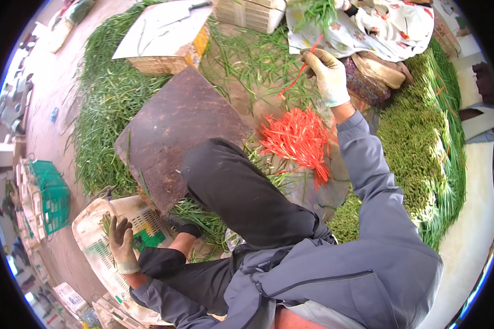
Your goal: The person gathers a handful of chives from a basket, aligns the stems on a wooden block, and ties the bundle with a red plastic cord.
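Note:
My right hand [328, 77], in a pale work glove, is raised at the upper right. Its thumb and fingers pinch a thin red plastic strip [297, 75], which hangs down to the left. Below it lies a loose pile of the same red strips [296, 137]. My left hand [123, 245], also gloved, is lifted over the white plastic crate [93, 236] at the lower left. Its fingers point up, slightly bent and apart, and I see nothing held in them. A dark brown board [181, 120] lies just beyond my bent knee.
Long green leafy stalks [101, 120] are heaped at the left. Trimmed green bundles [409, 153] are stacked at the right. A white-topped box [162, 33] carries a knife [200, 5]. A co-worker in a floral apron [313, 38] sits opposite. A green crate [49, 194] stands far left.

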A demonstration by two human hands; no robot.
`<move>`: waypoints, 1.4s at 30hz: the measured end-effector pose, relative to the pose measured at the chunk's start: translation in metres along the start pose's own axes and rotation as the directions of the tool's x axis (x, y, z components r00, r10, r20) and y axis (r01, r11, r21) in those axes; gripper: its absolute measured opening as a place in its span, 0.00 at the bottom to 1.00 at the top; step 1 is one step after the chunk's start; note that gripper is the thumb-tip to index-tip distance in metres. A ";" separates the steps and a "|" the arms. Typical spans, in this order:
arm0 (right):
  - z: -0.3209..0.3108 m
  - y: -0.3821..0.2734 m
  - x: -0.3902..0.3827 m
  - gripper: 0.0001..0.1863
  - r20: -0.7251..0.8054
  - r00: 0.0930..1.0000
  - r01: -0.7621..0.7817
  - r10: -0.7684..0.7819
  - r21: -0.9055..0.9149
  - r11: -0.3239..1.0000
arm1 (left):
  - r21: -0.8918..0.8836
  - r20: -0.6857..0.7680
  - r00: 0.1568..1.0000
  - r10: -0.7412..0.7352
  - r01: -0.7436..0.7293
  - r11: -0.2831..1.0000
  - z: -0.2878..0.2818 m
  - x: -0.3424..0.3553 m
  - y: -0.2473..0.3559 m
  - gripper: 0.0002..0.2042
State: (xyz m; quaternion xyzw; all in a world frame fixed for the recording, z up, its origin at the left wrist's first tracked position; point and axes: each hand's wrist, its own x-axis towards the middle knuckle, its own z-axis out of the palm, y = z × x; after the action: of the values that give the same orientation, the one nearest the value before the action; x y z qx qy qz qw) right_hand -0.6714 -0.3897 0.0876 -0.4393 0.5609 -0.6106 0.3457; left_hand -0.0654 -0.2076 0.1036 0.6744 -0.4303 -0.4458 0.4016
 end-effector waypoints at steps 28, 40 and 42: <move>0.203 0.104 -0.079 0.26 0.129 0.680 -0.723 0.722 -0.044 0.689 | 0.608 -0.117 0.986 0.119 -0.024 0.794 -0.033 -0.033 -0.018 0.33; 0.249 0.065 -0.296 0.41 0.841 0.272 0.537 0.467 -0.536 0.651 | 0.294 -0.459 0.822 -0.337 0.499 0.816 0.078 0.026 -0.196 0.33; 0.232 0.108 -0.305 0.47 0.689 0.331 0.513 0.645 -0.705 0.490 | 0.369 -0.291 0.754 -0.589 0.656 0.658 0.152 0.014 -0.253 0.40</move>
State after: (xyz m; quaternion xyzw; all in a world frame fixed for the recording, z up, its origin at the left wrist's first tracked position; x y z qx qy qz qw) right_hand -0.3503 -0.2129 -0.0686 -0.7789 0.4907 0.1605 0.3561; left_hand -0.1499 -0.1674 -0.1766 0.8849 -0.2329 -0.3938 0.0874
